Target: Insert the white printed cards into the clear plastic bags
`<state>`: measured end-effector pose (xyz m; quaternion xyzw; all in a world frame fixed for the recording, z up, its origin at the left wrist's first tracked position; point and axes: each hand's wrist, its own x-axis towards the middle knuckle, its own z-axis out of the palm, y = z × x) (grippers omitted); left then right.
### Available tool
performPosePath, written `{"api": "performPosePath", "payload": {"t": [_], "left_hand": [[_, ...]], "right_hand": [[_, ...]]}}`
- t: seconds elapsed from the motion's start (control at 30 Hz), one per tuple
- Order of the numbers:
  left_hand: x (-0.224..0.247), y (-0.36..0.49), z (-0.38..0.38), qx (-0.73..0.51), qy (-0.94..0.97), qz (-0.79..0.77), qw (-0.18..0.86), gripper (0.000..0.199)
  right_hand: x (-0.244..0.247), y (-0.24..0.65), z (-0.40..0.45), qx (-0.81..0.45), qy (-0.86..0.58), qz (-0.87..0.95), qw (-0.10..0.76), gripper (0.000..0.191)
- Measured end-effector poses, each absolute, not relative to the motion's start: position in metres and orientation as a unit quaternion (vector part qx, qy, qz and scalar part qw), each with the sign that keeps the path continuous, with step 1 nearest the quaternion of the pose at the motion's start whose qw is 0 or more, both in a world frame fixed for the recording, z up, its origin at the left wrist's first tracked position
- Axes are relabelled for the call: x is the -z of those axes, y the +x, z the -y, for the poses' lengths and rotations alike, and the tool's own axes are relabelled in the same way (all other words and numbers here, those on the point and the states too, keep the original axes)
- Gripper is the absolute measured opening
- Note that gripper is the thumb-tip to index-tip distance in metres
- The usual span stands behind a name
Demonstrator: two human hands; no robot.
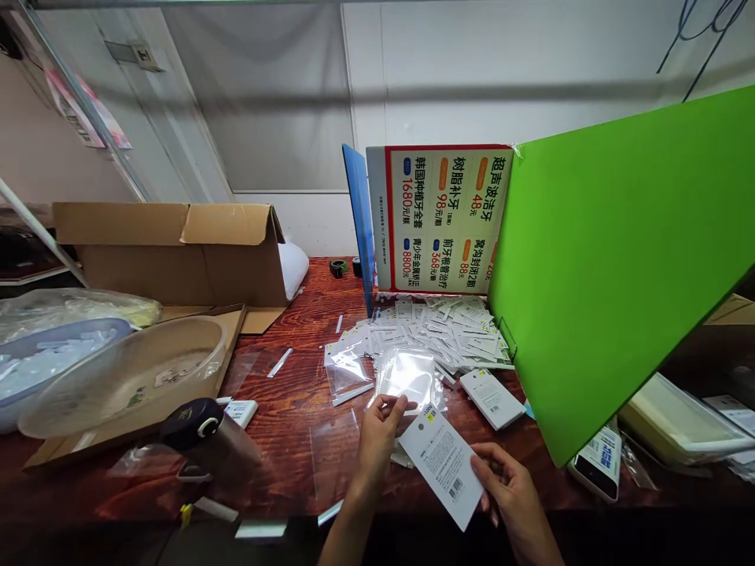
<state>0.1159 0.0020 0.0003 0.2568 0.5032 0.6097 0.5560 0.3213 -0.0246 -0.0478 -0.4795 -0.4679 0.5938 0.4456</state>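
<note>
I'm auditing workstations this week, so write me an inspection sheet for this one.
Surface: red-brown wood-grain table, partly covered.
Work items: white printed card; heap of white pieces; clear bags.
Clutter: dark-lidded bottle, shallow tub, loose white strip.
Hands: right hand holds the card's edge; left hand near its upper end, grip unclear.
Cables: dark, hanging upper right; on table, nothing seen.
Surroundings: cardboard box, green panel, pale wall.

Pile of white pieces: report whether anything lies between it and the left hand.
Yes: clear plastic bags lie between the left hand and the pile, at the pile's near edge.
</note>
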Motion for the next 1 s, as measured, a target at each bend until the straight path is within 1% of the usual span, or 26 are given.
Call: {"api": "performPosePath", "payload": {"t": [0.3, 0.43, 0.5, 0.63, 0.7, 0.77, 0.83, 0.93, 1.0], "left_hand": [[0.016, 0.122, 0.007, -0.599, 0.310, -0.494, 0.549, 0.044], [0.022, 0.131, 0.009, -0.596, 0.321, -0.494, 0.546, 0.050], [0.020, 0.135, 0.012, -0.596, 0.328, -0.499, 0.536, 0.053], [0.011, 0.139, 0.022, -0.597, 0.338, -0.484, 0.543, 0.056], [0.008, 0.139, 0.026, -0.584, 0.346, -0.482, 0.554, 0.055], [0.005, 0.138, 0.031, -0.569, 0.364, -0.480, 0.560, 0.054], [0.003, 0.137, 0.035, -0.551, 0.387, -0.472, 0.569, 0.056], [0.004, 0.137, 0.041, -0.516, 0.423, -0.470, 0.578, 0.057], [0.008, 0.139, 0.045, -0.500, 0.442, -0.477, 0.572, 0.055]], "right_hand": [[0.052, 0.318, 0.027, -0.578, -0.494, 0.429, 0.489, 0.055], [0.050, 0.310, 0.029, -0.576, -0.492, 0.402, 0.515, 0.055], [0.045, 0.305, 0.034, -0.582, -0.462, 0.401, 0.536, 0.055], [0.037, 0.298, 0.049, -0.558, -0.405, 0.426, 0.586, 0.070], [0.039, 0.300, 0.055, -0.548, -0.404, 0.444, 0.582, 0.076], [0.046, 0.305, 0.057, -0.534, -0.409, 0.488, 0.556, 0.075], [0.055, 0.310, 0.057, -0.474, -0.423, 0.546, 0.545, 0.067], [0.070, 0.317, 0.052, -0.316, -0.453, 0.620, 0.558, 0.051], [0.077, 0.319, 0.049, -0.235, -0.460, 0.652, 0.556, 0.043]]}}
